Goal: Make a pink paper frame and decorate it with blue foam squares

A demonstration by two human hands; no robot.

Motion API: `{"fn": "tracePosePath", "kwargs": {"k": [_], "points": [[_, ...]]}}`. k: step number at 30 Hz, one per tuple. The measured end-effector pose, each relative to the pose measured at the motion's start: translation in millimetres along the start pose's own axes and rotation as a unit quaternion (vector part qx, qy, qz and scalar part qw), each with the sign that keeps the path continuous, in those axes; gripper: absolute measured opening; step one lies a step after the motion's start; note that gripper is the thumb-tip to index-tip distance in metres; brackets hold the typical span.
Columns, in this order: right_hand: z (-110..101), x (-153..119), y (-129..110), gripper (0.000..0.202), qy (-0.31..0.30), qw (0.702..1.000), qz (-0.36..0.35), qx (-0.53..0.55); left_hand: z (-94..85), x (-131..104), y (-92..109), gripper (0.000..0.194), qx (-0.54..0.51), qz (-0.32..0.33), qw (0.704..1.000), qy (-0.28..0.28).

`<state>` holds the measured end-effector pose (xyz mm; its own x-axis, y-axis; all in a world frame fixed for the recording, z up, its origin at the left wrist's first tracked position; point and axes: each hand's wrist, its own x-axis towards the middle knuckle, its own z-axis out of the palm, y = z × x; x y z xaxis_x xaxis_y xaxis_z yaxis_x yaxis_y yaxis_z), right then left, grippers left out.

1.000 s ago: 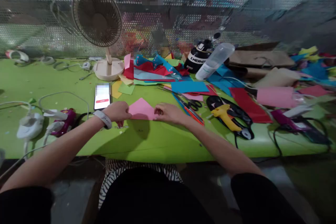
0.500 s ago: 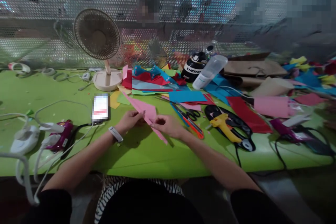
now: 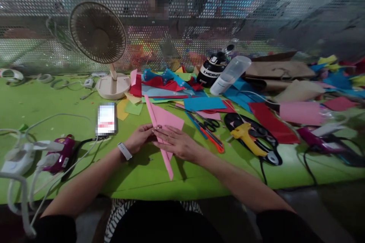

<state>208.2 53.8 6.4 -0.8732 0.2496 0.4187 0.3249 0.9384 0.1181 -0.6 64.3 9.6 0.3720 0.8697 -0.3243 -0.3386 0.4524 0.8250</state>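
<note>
A sheet of pink paper [image 3: 169,117], folded along one long edge into a narrow strip, slants across in front of me. My left hand [image 3: 142,136] pinches that folded edge near its middle, fingers closed. Across the same fold lies my right hand [image 3: 178,143], its fingers stretched over the paper and its tips meeting the left fingertips; its thumb is hidden. Right of the paper are black-handled scissors [image 3: 210,123] and an orange utility knife [image 3: 216,142].
A fan [image 3: 113,85] and a phone [image 3: 106,118] stand left of centre. Cables and a purple plug block [image 3: 62,154] occupy the left. Coloured paper, a black bottle [image 3: 210,73], a clear bottle [image 3: 230,76] and a yellow glue gun [image 3: 246,139] lie rightward.
The pink paper has turned steeper, its lower end now nearer me. My right hand has gone from pinching the edge to laying its fingers across the fold.
</note>
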Motion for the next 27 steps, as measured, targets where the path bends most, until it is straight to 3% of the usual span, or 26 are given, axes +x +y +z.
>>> {"fn": "tracePosePath", "kwargs": {"k": [6,14,17,20,27], "points": [[0,2,-11,0.039,0.005,0.998,-0.06,-0.005,-5.2,0,2,0.027,-0.081,0.012,0.994,0.067],[-1,3,-7,0.037,-0.028,0.998,-0.054,-0.002,-5.4,-1,-1,0.028,-0.07,0.016,0.997,0.019],[-4,1,-3,0.05,-0.036,0.999,-0.032,0.005,-5.7,-2,1,0.027,-0.066,0.009,0.998,0.01],[-8,-4,3,0.057,-0.02,1.0,0.007,-0.011,-7.4,-3,6,0.022,-0.057,-0.005,0.998,0.03],[-28,-13,18,0.044,0.052,0.997,0.027,-0.041,-9.1,-3,12,0.027,-0.051,0.003,0.997,0.049]]}}
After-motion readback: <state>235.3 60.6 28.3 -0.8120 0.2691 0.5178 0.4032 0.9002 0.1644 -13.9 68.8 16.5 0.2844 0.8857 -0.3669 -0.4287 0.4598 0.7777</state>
